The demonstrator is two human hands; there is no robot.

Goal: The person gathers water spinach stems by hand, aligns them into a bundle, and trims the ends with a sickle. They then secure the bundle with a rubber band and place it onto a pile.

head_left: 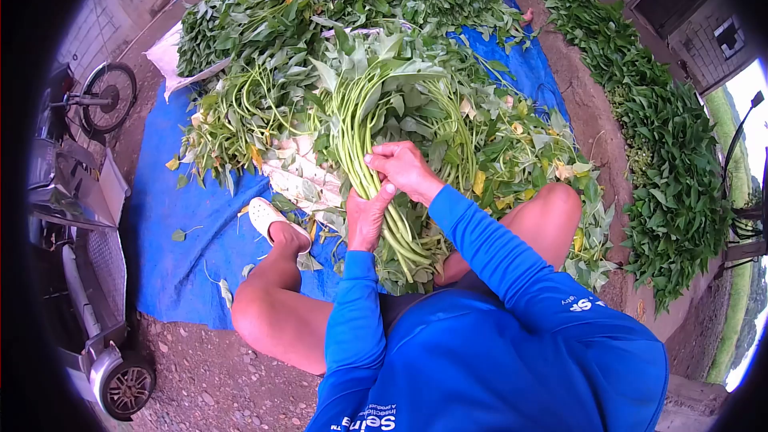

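A bunch of long green leafy stems (352, 132) lies across the middle of the view, leaves pointing away from me and cut ends toward my lap. My left hand (368, 214) is closed round the lower part of the bunch, its thumb on top. Just above and to the right, my right hand (404, 168) has its thumb and fingers pinched together at the stems' right side; what exactly lies between the fingertips is too small to tell. More loose leafy stems (264, 104) are heaped around the bunch.
Beneath the heaps spreads a blue tarp (192, 224). A motorcycle wheel (109, 98) and a metal sidecar (100, 272) stand at the left. Along the right runs a long row of leafy bundles (656, 144). My bent legs and a pale clog (268, 220) flank the pile.
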